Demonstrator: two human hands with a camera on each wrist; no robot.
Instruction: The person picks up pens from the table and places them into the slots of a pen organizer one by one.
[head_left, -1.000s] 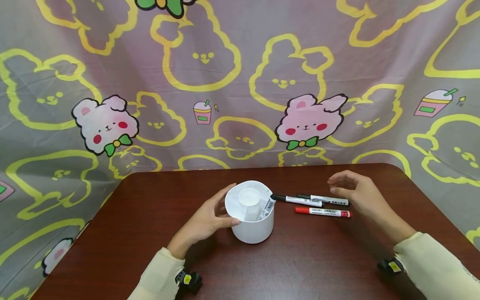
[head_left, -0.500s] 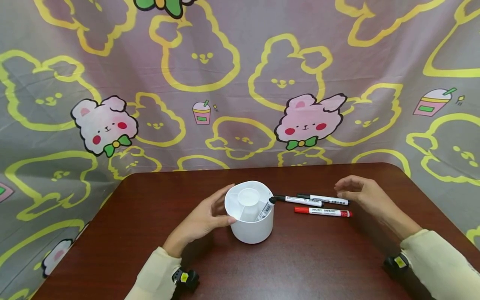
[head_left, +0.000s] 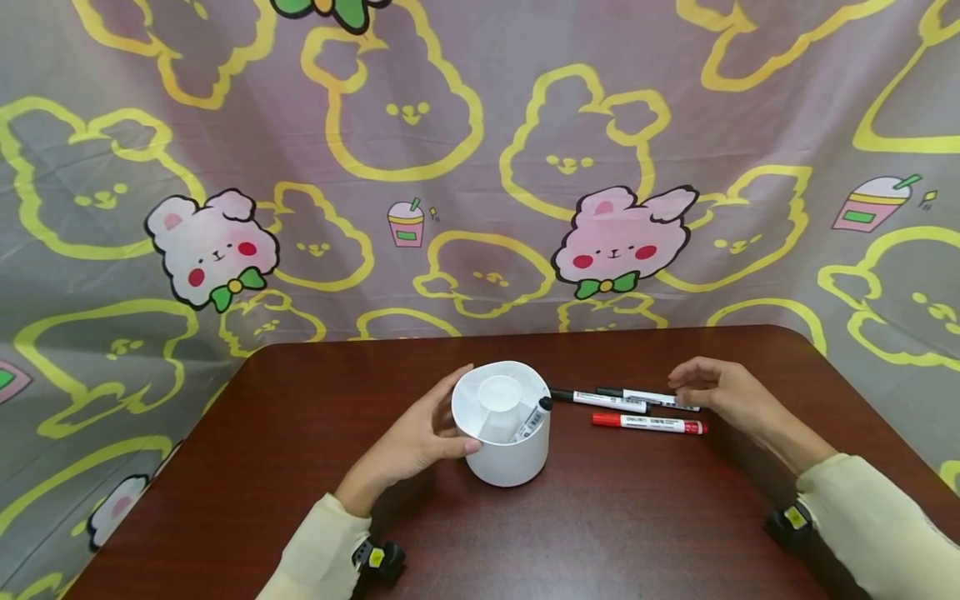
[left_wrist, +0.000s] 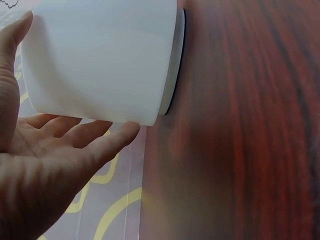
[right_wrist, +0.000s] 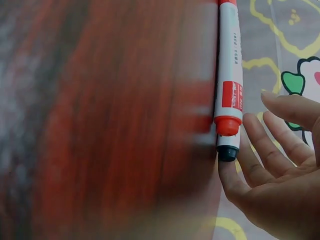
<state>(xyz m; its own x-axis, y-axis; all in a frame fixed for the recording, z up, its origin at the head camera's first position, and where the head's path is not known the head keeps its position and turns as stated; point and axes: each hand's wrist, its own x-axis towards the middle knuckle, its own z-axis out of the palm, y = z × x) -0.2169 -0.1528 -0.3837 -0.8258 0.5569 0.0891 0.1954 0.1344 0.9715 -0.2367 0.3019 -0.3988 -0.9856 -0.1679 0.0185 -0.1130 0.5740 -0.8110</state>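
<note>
A round white pen holder (head_left: 506,463) with inner compartments stands on the table. My left hand (head_left: 411,440) holds its left side, thumb by the rim and fingers around the far side, as the left wrist view (left_wrist: 55,160) also shows. One marker with a black cap (head_left: 534,418) leans in a right-hand compartment. Right of the holder lie two black-capped whiteboard markers, the nearer marker (head_left: 611,402) partly overlapping the farther marker (head_left: 637,394), and a red marker (head_left: 648,423) in front. My right hand (head_left: 731,396) hovers with loosely bent fingers at the farther marker's right end.
The dark red-brown wooden table (head_left: 600,517) reaches back to a patterned curtain (head_left: 480,183) hanging behind its far edge. Small black wrist cameras sit under both sleeves, the left camera (head_left: 382,561) and the right camera (head_left: 787,523).
My right hand has shifted slightly right and nearer, down to the markers' ends. The marker in the holder has settled, its cap dropping a little. The left hand stays on the holder.
</note>
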